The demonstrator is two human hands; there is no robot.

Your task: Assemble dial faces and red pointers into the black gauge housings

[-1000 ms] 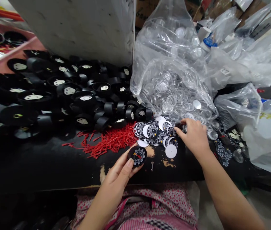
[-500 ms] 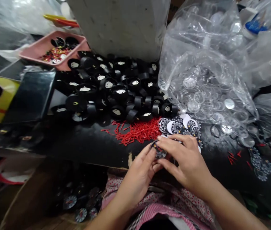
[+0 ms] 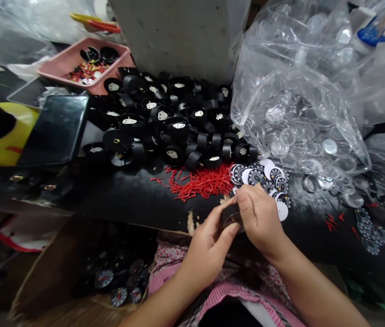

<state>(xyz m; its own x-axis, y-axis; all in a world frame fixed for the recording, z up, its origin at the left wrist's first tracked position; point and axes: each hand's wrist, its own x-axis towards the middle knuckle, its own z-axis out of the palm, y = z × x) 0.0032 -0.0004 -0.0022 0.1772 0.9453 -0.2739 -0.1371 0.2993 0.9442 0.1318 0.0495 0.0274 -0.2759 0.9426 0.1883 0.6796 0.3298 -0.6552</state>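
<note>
My left hand is wrapped around a small round black dial gauge, thumb on its near side and fingers around the far side. The gauge is tilted, so its face hardly shows. My right hand is closed at the gauge's right edge, fingers bent and thumb pressed in; its fingertips are partly hidden. Just beyond the hands lie a heap of red pointers and a spread of printed dial discs, black with white markings.
Black round housings are piled behind the pointers. A plastic bag of clear lenses lies at right. At left stand a phone-like dark slab and a pink tray of small parts. Below the table edge, a cardboard box holds finished-looking gauges.
The gauge has tipped from face-up to edge-on between my hands. My right hand has gone from spread fingers over it to a closed grip at its edge. The view has shifted slightly left.
</note>
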